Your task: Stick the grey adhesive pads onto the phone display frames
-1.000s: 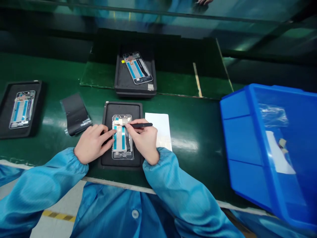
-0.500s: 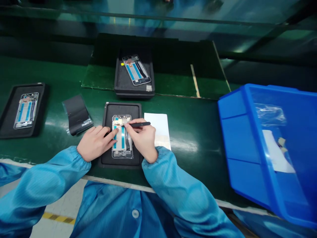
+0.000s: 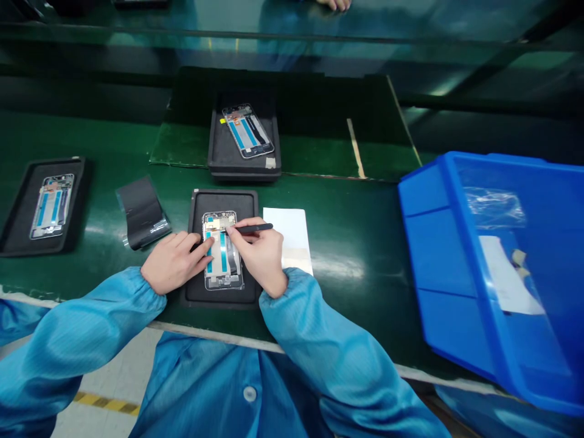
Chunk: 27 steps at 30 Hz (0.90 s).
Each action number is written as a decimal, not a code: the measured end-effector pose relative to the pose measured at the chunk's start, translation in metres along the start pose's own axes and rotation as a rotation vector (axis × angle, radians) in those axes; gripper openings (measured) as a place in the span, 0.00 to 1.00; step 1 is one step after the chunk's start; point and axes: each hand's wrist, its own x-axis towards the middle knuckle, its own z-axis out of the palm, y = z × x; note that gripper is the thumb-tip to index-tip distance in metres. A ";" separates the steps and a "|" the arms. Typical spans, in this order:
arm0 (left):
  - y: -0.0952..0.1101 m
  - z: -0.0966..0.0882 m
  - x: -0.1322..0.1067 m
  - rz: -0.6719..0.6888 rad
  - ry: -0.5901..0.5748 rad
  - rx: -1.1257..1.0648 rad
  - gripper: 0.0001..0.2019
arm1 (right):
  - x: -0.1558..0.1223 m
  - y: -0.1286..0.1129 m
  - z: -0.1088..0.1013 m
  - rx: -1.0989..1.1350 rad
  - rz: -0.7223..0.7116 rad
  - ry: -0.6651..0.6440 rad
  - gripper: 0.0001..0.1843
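Note:
A phone mid-frame (image 3: 223,281) with blue strips and exposed parts lies face-up in a black foam tray (image 3: 195,295). My left hand (image 3: 173,260) rests at its left side, fingers stretched out and fingertips on the phone; it grips nothing. Between the thumb and fingers of my right hand (image 3: 264,249) are black tweezers (image 3: 255,229), held like a pen. Their tip points left at the upper part of the phone, below the gold-coloured area. What the tip touches is too small to make out.
White paper (image 3: 287,225) lies right of the tray, a dark film strip (image 3: 143,210) left. Another tray (image 3: 13,234) with a phone frame stands far left; stacked trays (image 3: 219,161) with one stand behind. A blue bin (image 3: 447,267) fills the right. Someone's hand (image 3: 335,4) shows at the top.
The view has shifted slightly. Both hands keep nearly the same place, with the tweezers still at the upper part of the phone. Another person's fingers now show more at the top edge.

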 end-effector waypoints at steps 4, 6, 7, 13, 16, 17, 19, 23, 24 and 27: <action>-0.001 0.002 -0.002 -0.024 -0.006 -0.016 0.16 | 0.000 -0.001 0.000 -0.005 -0.002 0.002 0.11; 0.003 0.001 -0.006 -0.076 0.028 -0.037 0.14 | 0.000 -0.001 0.000 0.007 -0.007 0.007 0.11; 0.007 0.000 -0.008 -0.140 0.051 -0.044 0.13 | 0.000 -0.001 0.000 0.020 -0.006 0.011 0.11; 0.039 -0.020 -0.023 -0.711 -0.311 -0.025 0.18 | 0.001 0.000 0.000 0.166 0.021 0.118 0.12; 0.050 -0.025 -0.023 -0.786 -0.453 -0.157 0.15 | 0.006 0.005 -0.001 0.230 -0.016 0.269 0.13; 0.052 -0.024 -0.023 -0.823 -0.428 -0.216 0.13 | 0.007 0.008 -0.001 0.258 -0.027 0.310 0.13; 0.057 -0.022 -0.023 -0.912 -0.297 -0.391 0.12 | 0.010 0.012 -0.001 0.330 -0.028 0.353 0.14; 0.062 -0.017 -0.027 -1.006 0.105 -1.012 0.19 | 0.014 0.004 -0.001 0.456 0.022 0.423 0.16; 0.061 -0.017 -0.030 -1.012 0.186 -1.157 0.20 | 0.015 -0.002 -0.003 0.506 0.034 0.436 0.16; 0.051 -0.027 -0.049 -1.057 0.351 -1.397 0.23 | 0.017 -0.028 -0.017 0.707 0.052 0.356 0.14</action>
